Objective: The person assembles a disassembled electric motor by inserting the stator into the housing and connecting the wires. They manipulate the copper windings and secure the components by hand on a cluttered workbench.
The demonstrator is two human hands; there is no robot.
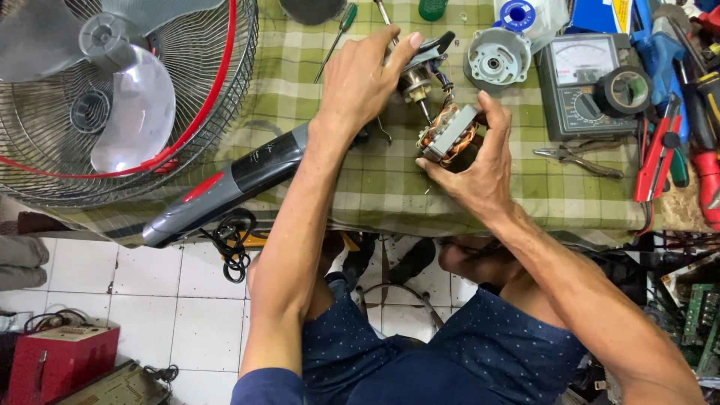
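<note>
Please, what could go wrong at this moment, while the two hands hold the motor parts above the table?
1. The right hand grips the stator by its copper windings; pressure there might scratch or bend the fine wire.
2. The left hand holds the rotor with its shaft pointing at the stator; a slip could jab the windings or a finger.
3. Thin wires run between both parts; pulling the hands apart may strain them.

Both hands (360, 82) (480, 169) — motor parts (448, 133) (disassembled)
</note>
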